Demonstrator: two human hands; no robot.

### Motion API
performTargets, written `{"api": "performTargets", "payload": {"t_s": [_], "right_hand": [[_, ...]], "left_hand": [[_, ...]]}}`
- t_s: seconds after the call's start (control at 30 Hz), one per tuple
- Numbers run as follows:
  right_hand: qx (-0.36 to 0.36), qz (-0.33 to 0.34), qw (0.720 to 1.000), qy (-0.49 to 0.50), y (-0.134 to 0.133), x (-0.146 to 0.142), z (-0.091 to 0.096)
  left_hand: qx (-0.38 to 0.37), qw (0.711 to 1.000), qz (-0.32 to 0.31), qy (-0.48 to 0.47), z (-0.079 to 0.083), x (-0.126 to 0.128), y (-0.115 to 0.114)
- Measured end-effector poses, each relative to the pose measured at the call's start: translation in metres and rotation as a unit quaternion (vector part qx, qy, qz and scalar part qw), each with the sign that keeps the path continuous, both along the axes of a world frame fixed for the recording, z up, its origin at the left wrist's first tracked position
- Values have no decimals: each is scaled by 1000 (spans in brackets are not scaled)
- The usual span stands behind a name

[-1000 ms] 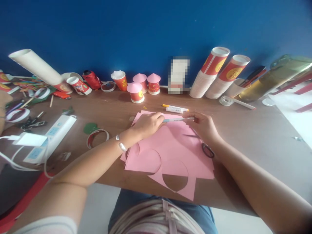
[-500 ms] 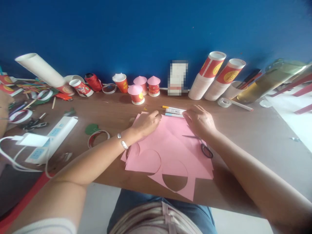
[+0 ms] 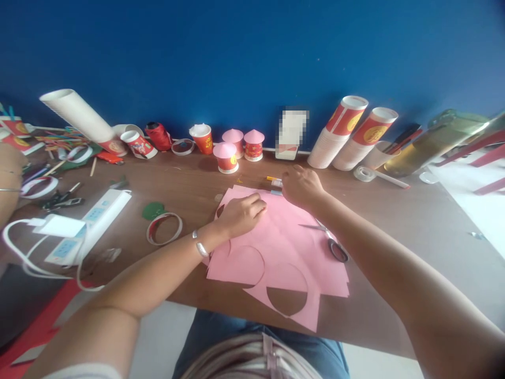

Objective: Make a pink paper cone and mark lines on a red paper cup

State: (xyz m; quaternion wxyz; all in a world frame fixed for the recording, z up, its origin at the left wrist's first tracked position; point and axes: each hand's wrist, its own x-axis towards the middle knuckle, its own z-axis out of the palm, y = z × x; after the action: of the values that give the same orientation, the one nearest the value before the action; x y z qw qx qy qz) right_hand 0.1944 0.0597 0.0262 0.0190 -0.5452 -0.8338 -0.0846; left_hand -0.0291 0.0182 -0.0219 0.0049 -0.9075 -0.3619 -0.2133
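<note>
Left hand (image 3: pixel 240 213): fingers loosely curled, grasping nothing, pressing down on the pink paper sheets (image 3: pixel 284 247), which lie mid-tabletop with round cut-outs on the near side. Right hand (image 3: pixel 302 185): arched over the markers (image 3: pixel 273 179) at the sheets' far edge. Whether it grips them or just touches them cannot be told, as the fingertips are hidden. Risks, as a judgement: the markers are round, so a nudge could roll them away. The scissors (image 3: pixel 329 241) lie on the sheets just beside the right forearm, so a forearm sweep could drag them or crease the paper. The sheets' near corner sits at the tabletop (image 3: pixel 414 221) edge and only the left hand pins the stack, so it could slide off. Containers: three small red cups (image 3: pixel 226 157) capped with pink paper cones, contents hidden; a red cup (image 3: pixel 203 138) with something white in its mouth; two leaning stacks of nested paper cups (image 3: pixel 339 131); beside them a white cup (image 3: pixel 379 155) holding dark pens.
</note>
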Motion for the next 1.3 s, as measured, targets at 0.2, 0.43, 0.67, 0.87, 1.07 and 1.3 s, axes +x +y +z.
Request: {"api": "performTargets", "payload": {"t_s": [0.2, 0.43, 0.67, 0.87, 1.07, 1.3], "right_hand": [[-97, -45, 902, 418, -35, -1, 13], [-289, 2, 620, 730, -72, -1, -10], [-273, -35, 582, 766, -82, 4, -28], [-261, -30, 661, 703, -84, 8, -27], [-299, 4, 726, 619, -88, 15, -24], [-254, 30, 726, 639, -90, 11, -24]], "left_hand": [[-83, 973, 13, -216, 18, 0, -3], [-188, 943, -23, -274, 27, 5, -11], [-162, 953, -44, -252, 26, 13, -18], [-65, 965, -63, -247, 18, 12, -15], [-57, 957, -117, -259, 19, 6, -13], [-183, 928, -101, -307, 22, 1, -9]]}}
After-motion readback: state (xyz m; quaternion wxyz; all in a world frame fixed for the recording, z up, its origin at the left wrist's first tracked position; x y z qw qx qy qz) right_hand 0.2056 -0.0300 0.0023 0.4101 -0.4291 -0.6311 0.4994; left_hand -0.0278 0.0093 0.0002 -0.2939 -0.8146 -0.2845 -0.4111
